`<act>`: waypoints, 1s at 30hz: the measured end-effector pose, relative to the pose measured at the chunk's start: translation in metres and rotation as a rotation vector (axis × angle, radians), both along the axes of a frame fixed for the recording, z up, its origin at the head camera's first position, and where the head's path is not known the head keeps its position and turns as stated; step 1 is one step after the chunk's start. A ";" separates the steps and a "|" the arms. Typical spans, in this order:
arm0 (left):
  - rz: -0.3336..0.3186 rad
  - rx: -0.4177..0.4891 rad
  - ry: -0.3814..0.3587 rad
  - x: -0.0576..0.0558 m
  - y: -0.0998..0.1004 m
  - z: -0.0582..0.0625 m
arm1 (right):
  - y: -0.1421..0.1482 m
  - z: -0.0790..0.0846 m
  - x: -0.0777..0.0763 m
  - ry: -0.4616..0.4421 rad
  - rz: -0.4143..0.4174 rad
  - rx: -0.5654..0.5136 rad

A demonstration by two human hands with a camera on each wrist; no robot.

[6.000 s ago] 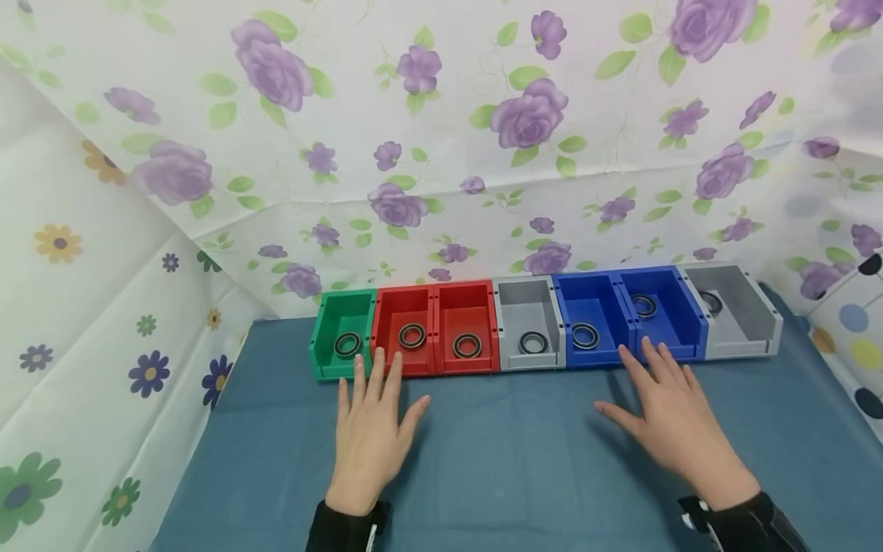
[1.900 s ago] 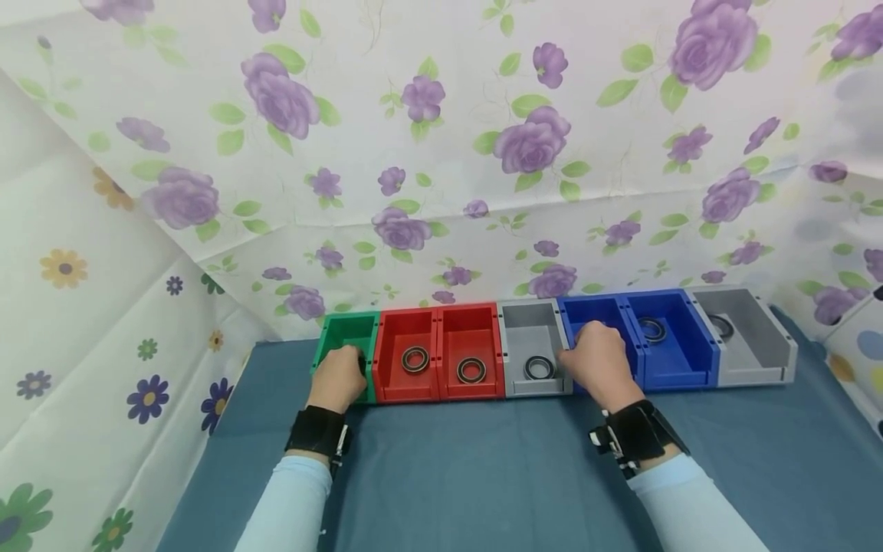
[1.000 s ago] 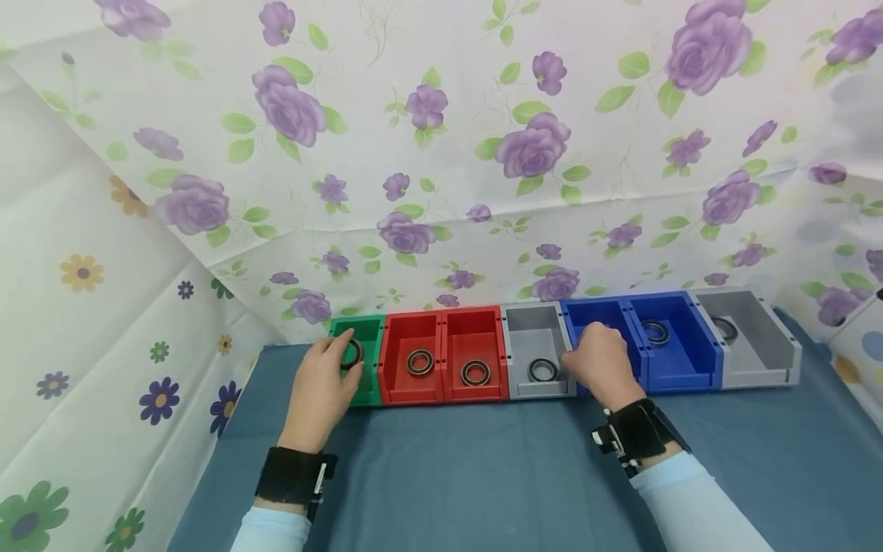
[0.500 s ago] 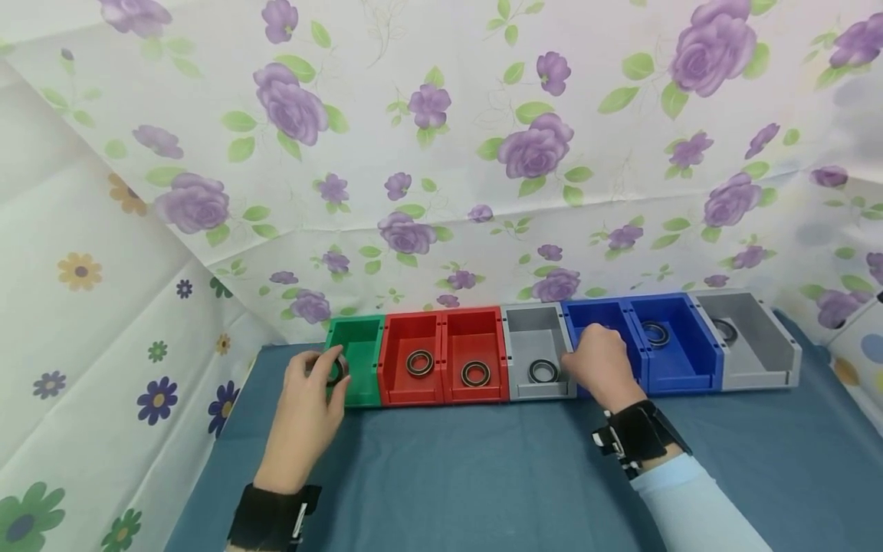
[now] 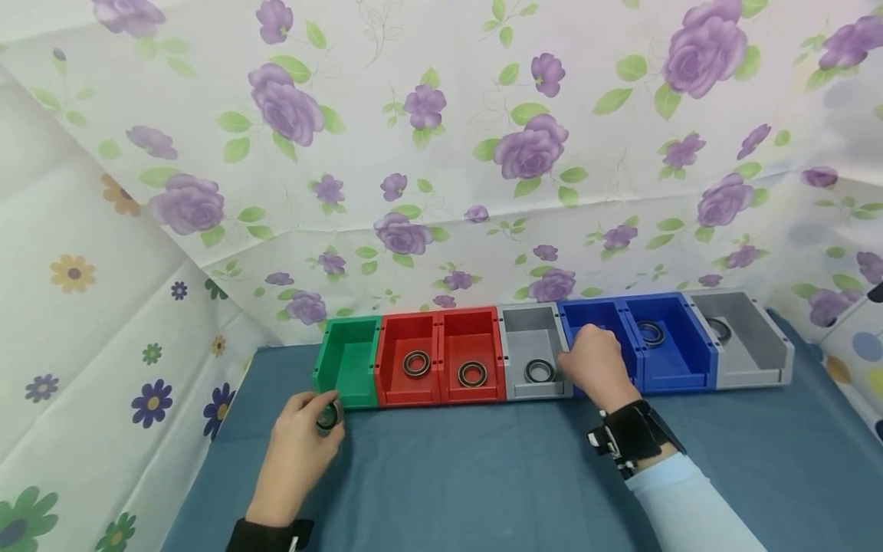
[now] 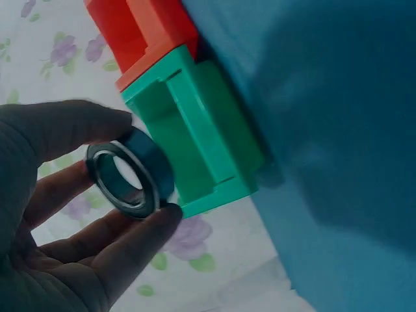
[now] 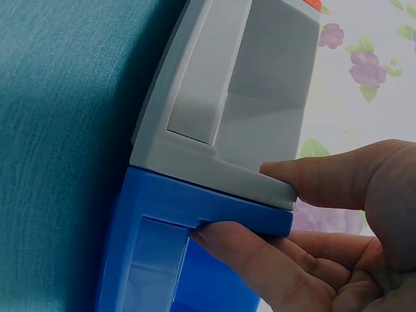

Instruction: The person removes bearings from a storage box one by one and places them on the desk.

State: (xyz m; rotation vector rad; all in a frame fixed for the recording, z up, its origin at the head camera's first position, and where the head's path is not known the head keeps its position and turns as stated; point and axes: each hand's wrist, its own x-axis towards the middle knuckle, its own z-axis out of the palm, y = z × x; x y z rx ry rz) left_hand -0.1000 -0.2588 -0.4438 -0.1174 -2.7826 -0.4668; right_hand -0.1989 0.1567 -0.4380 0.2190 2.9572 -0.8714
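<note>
My left hand (image 5: 293, 454) pinches a ball bearing (image 6: 153, 161) between thumb and fingertips. It holds the ring tilted, just in front of the green bin (image 5: 355, 366), which shows nothing inside. In the left wrist view the bearing's open bore faces the camera. My right hand (image 5: 597, 362) grips the adjoining side walls of the middle grey bin (image 7: 185, 151) and the left blue bin (image 7: 195, 207). Its thumb is on the grey side and its fingers are on the blue side. In the head view this hand covers much of that blue bin.
Left to right, bearings lie in the two red bins (image 5: 407, 326) (image 5: 471, 330), the middle grey bin, the right blue bin (image 5: 679, 360) and the far-right grey bin (image 5: 759, 341). The joined row stands on a blue cloth (image 5: 455, 475) against a flowered backdrop (image 5: 441, 253).
The left hand reached into the green bin, lifted out its bearing and brought it left and toward me. The right hand moved to the grey-blue bin walls, then stayed there.
</note>
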 end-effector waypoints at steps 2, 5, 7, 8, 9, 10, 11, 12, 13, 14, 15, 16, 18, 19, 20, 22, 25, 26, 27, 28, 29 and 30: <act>0.013 0.005 -0.062 0.000 0.000 -0.005 | 0.001 -0.001 0.000 0.002 -0.002 0.000; 0.040 0.015 -0.153 -0.001 0.001 -0.011 | 0.001 -0.002 0.000 0.004 -0.003 0.000; 0.058 0.020 -0.206 -0.001 0.001 -0.014 | 0.001 -0.003 0.000 0.006 -0.001 0.001; 0.064 0.023 -0.228 -0.002 0.000 -0.016 | 0.001 -0.003 0.000 0.008 0.000 0.002; 0.071 0.025 -0.250 -0.002 0.000 -0.017 | 0.001 -0.003 0.000 0.010 0.000 0.003; 0.075 0.025 -0.270 -0.002 -0.001 -0.018 | 0.001 -0.003 0.000 0.013 0.001 0.004; 0.078 0.023 -0.286 -0.003 -0.001 -0.019 | 0.001 -0.003 0.000 0.015 0.001 0.005; 0.080 0.021 -0.302 -0.003 -0.002 -0.020 | 0.001 -0.003 0.000 0.018 0.001 0.005; 0.081 0.018 -0.315 -0.003 -0.003 -0.021 | 0.001 -0.003 0.000 0.021 0.002 0.004; 0.080 0.015 -0.327 -0.004 -0.004 -0.021 | 0.001 -0.002 0.000 0.023 0.002 0.002; 0.081 0.011 -0.335 -0.004 -0.004 -0.022 | 0.001 -0.002 0.000 0.025 0.004 0.000; 0.080 0.007 -0.342 -0.004 -0.005 -0.022 | 0.001 -0.002 0.001 0.029 0.006 0.000; 0.077 0.001 -0.355 -0.005 -0.005 -0.023 | 0.001 -0.001 0.001 0.033 0.009 -0.001; 0.076 -0.002 -0.359 -0.005 -0.006 -0.023 | 0.001 -0.001 0.001 0.034 0.009 -0.002; 0.074 -0.006 -0.363 -0.005 -0.006 -0.023 | 0.001 -0.001 0.001 0.032 0.009 -0.002; 0.072 -0.015 -0.367 -0.006 -0.006 -0.024 | 0.001 -0.001 0.002 0.031 0.010 -0.002; 0.067 -0.026 -0.369 -0.007 -0.006 -0.025 | 0.001 -0.001 0.002 0.030 0.010 -0.003; 0.066 -0.029 -0.369 -0.007 -0.006 -0.025 | 0.001 -0.001 0.002 0.029 0.010 -0.003; 0.066 -0.031 -0.370 -0.007 -0.006 -0.026 | 0.001 -0.001 0.002 0.029 0.010 -0.002; 0.066 -0.033 -0.371 -0.007 -0.006 -0.026 | 0.001 -0.001 0.002 0.029 0.011 -0.002; 0.064 -0.035 -0.372 -0.007 -0.006 -0.026 | 0.001 -0.001 0.002 0.030 0.011 -0.001; 0.065 -0.036 -0.374 -0.007 -0.006 -0.025 | 0.001 -0.001 0.002 0.029 0.011 0.001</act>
